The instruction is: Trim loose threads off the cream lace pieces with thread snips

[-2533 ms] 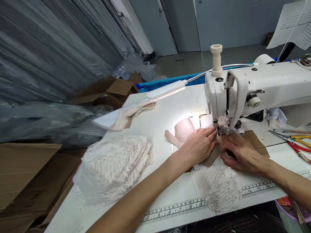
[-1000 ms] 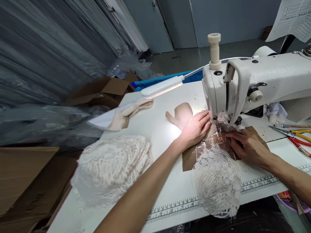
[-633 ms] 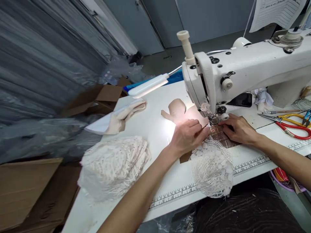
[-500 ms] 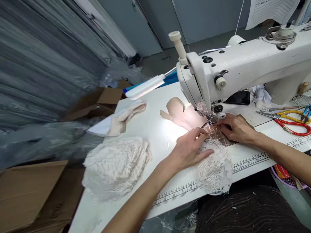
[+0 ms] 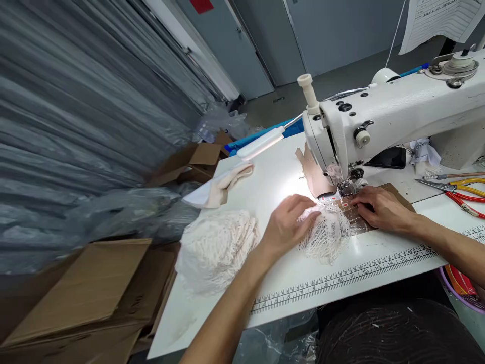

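My left hand (image 5: 291, 223) curls over the left edge of a white lace piece (image 5: 326, 233) on the sewing table, fingers closed on the lace. My right hand (image 5: 378, 207) presses flat, fingers together, on a brown taped guide patch (image 5: 394, 191) just in front of the presser foot (image 5: 345, 189) of the white sewing machine (image 5: 397, 116). A pink fabric piece (image 5: 315, 174) lies behind the needle, partly hidden by the machine head.
A pile of white lace (image 5: 215, 250) sits at the table's left. A beige cloth (image 5: 223, 184) lies under the lamp bar (image 5: 261, 144). Scissors and pliers (image 5: 460, 189) lie at right. Cardboard boxes (image 5: 94, 288) and plastic sheeting stand left of the table (image 5: 341, 283).
My left hand drew back from the needle area and gathered the lace piece, which is now bunched up smaller. My right hand stayed by the presser foot. The view shifted.
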